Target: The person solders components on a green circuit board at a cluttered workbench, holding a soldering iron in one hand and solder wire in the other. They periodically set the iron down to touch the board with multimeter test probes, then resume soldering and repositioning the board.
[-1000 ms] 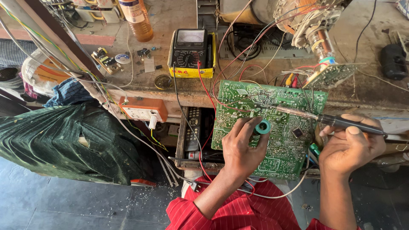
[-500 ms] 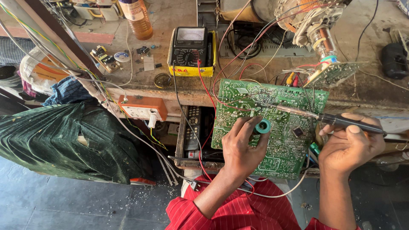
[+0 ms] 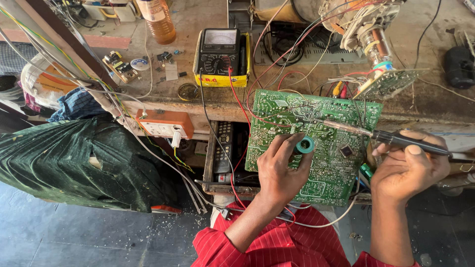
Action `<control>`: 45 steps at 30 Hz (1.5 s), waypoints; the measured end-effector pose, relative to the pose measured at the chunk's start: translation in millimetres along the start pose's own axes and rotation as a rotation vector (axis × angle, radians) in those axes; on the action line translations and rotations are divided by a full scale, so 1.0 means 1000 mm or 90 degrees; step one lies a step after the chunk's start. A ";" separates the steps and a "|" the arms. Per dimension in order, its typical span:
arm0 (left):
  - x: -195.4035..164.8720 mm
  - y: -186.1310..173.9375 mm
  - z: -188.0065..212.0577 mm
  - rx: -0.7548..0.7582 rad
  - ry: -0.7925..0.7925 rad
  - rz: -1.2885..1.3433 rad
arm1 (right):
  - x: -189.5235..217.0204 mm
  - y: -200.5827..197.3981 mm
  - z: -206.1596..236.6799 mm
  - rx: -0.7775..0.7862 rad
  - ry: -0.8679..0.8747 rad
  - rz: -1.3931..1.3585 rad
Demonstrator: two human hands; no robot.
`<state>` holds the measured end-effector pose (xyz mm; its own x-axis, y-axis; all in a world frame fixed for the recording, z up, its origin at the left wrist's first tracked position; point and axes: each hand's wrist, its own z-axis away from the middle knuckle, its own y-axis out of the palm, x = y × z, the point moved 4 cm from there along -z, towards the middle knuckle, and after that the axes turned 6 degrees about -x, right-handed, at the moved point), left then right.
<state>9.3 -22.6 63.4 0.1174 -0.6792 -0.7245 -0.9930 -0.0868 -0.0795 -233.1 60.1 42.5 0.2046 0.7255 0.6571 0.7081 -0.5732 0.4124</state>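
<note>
Bright, even daylight; source not discernible. Shadows soft, deepest in the open drawer (image 3: 225,158) under the tabletop (image 3: 198,94). Mild sheen on green circuit board (image 3: 316,148). Focus sharp throughout, no motion blur. Wide-angle lens: straight lines bow near frame edges.

— Where does the green printed circuit board (image 3: 316,148) sit?

— Propped at the front edge of the worn wooden workbench (image 3: 198,94), over an open drawer (image 3: 222,153). The left hand (image 3: 279,170) rests on it; the right hand (image 3: 408,168) is at its right edge.

— And behind it?

— The yellow-cased analogue multimeter (image 3: 221,57) lies on the bench, with an amber plastic bottle (image 3: 157,20) further back to its left. The orange socket box (image 3: 166,123) hangs on the bench front, left of the drawer.
</note>
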 end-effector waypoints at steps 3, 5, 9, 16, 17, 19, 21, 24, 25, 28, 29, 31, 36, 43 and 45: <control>0.000 -0.001 0.000 0.005 -0.012 0.005 | 0.000 -0.002 0.000 -0.016 0.000 0.001; 0.000 -0.001 0.000 0.005 -0.015 0.011 | 0.000 -0.001 0.001 -0.013 -0.004 0.001; -0.004 -0.006 0.001 -0.009 0.017 0.005 | 0.002 -0.006 0.002 -0.028 0.008 0.004; -0.010 -0.025 -0.009 -0.011 0.029 0.021 | 0.010 -0.018 0.007 -0.034 0.022 -0.021; -0.012 -0.028 -0.012 -0.019 0.039 0.027 | 0.010 -0.019 0.008 -0.033 0.023 -0.015; -0.014 -0.034 -0.019 -0.017 0.029 0.034 | 0.010 -0.022 0.010 -0.030 0.025 -0.008; -0.015 -0.043 -0.026 -0.010 0.013 0.051 | 0.009 -0.027 0.012 -0.042 0.041 -0.032; -0.014 -0.066 -0.040 -0.006 0.014 0.068 | 0.008 -0.035 0.014 -0.073 0.079 -0.092; -0.012 -0.075 -0.045 -0.017 0.035 0.061 | 0.010 -0.037 0.014 -0.076 0.092 -0.101; 0.003 -0.099 -0.048 -0.012 0.025 0.085 | 0.017 -0.035 0.011 -0.020 0.099 -0.088; 0.010 -0.104 -0.045 -0.002 0.009 0.100 | 0.018 -0.033 0.009 -0.006 0.101 -0.077; 0.021 -0.111 -0.030 0.013 0.041 0.089 | 0.018 -0.029 0.004 0.008 0.109 -0.056; 0.048 -0.123 0.048 -0.022 -0.065 0.095 | 0.002 -0.043 -0.011 0.015 0.129 -0.042; 0.075 -0.157 0.086 -0.064 -0.199 0.034 | -0.056 -0.118 -0.008 -0.030 0.259 -0.136; 0.081 -0.158 0.070 -0.090 -0.163 0.029 | -0.065 -0.121 -0.001 -0.039 0.255 -0.146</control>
<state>174.6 -12.5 -30.7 0.0494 -0.4796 -0.8761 -0.9839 -0.1740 0.0398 -333.2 82.3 -49.4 -0.2378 0.6385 0.7319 0.6608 -0.4459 0.6037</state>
